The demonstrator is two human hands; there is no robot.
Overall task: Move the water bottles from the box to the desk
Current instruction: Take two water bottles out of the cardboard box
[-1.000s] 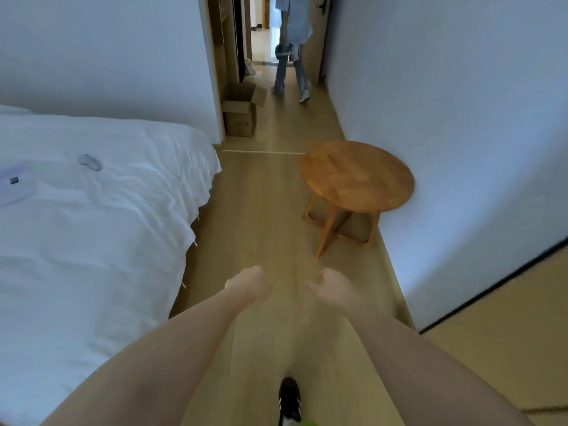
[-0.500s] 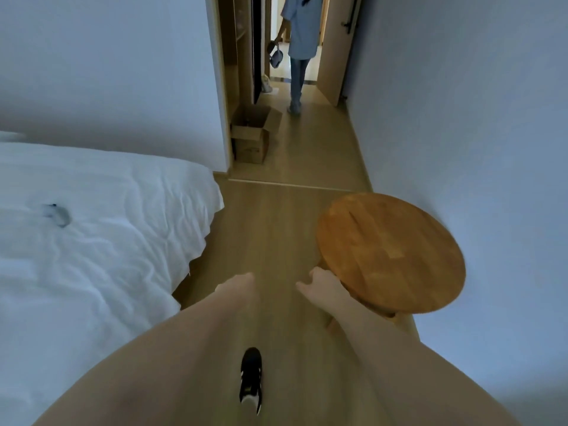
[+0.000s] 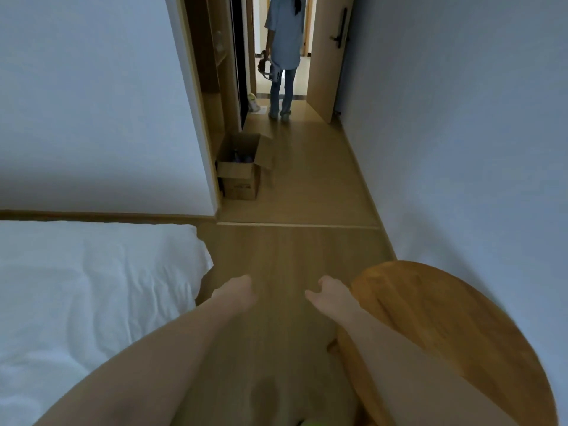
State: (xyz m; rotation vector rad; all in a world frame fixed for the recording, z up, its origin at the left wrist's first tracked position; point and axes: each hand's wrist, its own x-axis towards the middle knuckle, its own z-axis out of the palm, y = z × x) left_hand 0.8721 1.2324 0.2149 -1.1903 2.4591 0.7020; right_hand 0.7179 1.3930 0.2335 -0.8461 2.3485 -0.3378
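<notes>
I note the round wooden table (image 3: 455,330) has slid to my lower right and the cardboard box (image 3: 242,167) sits closer than before, open on the hallway floor ahead, something dark inside. Left hand (image 3: 236,292) loosely curled, right hand (image 3: 330,292) relaxed; both hold nothing. Bed (image 3: 92,287) at left. A person (image 3: 284,53) stands in the doorway beyond the box.

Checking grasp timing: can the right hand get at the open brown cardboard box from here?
Probably not yet. The right hand hangs empty beside the round wooden table; the open brown cardboard box sits well ahead by the doorway, bare floor between.
</notes>
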